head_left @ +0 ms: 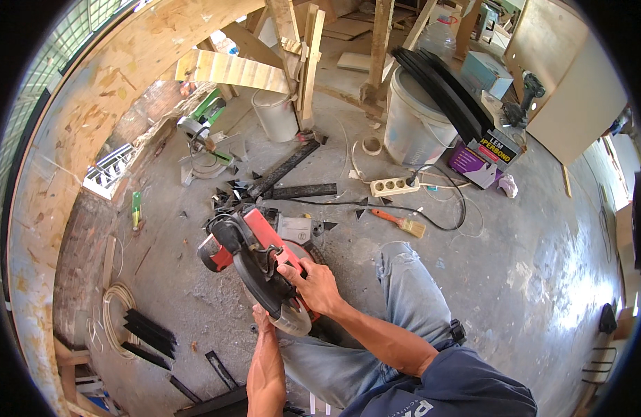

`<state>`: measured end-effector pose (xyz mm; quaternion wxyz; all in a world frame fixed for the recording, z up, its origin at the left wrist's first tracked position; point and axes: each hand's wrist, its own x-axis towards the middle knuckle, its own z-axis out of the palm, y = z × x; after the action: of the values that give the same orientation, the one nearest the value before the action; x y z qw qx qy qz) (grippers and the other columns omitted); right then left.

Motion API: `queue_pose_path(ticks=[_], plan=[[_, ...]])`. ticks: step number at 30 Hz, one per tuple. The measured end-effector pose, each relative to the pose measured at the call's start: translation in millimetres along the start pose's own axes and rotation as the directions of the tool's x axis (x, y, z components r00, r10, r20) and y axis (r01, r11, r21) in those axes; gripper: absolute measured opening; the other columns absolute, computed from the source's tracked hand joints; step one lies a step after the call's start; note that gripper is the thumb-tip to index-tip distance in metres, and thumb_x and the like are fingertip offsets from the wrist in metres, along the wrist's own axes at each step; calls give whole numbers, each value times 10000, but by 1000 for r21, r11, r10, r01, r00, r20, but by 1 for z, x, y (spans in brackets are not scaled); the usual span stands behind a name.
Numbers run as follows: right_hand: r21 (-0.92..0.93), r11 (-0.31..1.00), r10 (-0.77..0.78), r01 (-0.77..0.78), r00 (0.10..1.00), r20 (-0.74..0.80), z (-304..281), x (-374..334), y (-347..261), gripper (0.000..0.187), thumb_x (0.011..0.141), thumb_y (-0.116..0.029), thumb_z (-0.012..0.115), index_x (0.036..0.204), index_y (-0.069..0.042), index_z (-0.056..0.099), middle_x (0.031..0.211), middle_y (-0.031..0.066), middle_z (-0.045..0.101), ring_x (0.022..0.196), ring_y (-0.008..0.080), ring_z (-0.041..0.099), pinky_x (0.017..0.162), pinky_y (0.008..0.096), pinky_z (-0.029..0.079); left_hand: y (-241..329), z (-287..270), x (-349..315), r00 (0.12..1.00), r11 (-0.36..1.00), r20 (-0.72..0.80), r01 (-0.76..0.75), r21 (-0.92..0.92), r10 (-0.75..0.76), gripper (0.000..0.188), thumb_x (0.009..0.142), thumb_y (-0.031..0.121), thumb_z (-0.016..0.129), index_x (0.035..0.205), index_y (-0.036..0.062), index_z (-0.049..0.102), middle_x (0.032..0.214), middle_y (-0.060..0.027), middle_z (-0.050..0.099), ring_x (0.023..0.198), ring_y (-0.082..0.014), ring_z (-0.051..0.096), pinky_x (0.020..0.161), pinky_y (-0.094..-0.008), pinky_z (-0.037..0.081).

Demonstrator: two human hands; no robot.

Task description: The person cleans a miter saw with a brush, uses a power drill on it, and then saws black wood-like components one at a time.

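Note:
A red and black miter saw [254, 243] stands on the floor in front of my bent leg. My right hand [315, 285] is wrapped round the red handle at its near end. Close to the pale blade guard [292, 318] is my left hand [263, 318], low on the saw's left side; the saw hides most of its fingers, so what they touch cannot be seen. Just beyond the saw lie small black offcuts [230, 197] and two longer black strips [285, 169] [303, 191].
A white power strip [395, 186], a paintbrush [400, 222] and a black cable lie right of the saw. Behind are a green miter saw [210, 132], a white bucket [417, 115] with long black strips across it, and wooden posts [311, 66]. Coiled cable [115, 313] and black pieces lie left.

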<state>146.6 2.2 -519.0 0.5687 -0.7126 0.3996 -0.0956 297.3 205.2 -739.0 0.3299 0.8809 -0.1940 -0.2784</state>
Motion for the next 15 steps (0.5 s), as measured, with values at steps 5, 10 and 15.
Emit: queue_pose_path(ticks=[5,10,15], plan=[[115,987,-106,110,994,-37,1,5,9,691,896,-678,556,893,7,651,698,70,636,614,131,613,597,328,489,-24,9,10,994,984,1,-110,-139,111,529,898,447,658,1246,49,657,1135,-82,716,966,-196,704,860,-358,566],[327,944,-69,41,995,74,-4,2,3,609,913,-617,583,875,-13,652,743,44,649,665,107,595,611,301,482,-39,11,21,995,984,29,-85,-155,91,565,911,449,635,1282,24,625,1122,-88,714,1011,-196,684,882,-356,560],[394,919,-37,-8,994,106,-5,1,-4,588,922,-582,597,903,4,648,788,62,663,699,110,612,647,291,502,-49,14,23,992,948,22,-112,-297,124,548,920,448,608,1264,23,640,1120,-81,713,1000,-196,687,859,-346,561]])
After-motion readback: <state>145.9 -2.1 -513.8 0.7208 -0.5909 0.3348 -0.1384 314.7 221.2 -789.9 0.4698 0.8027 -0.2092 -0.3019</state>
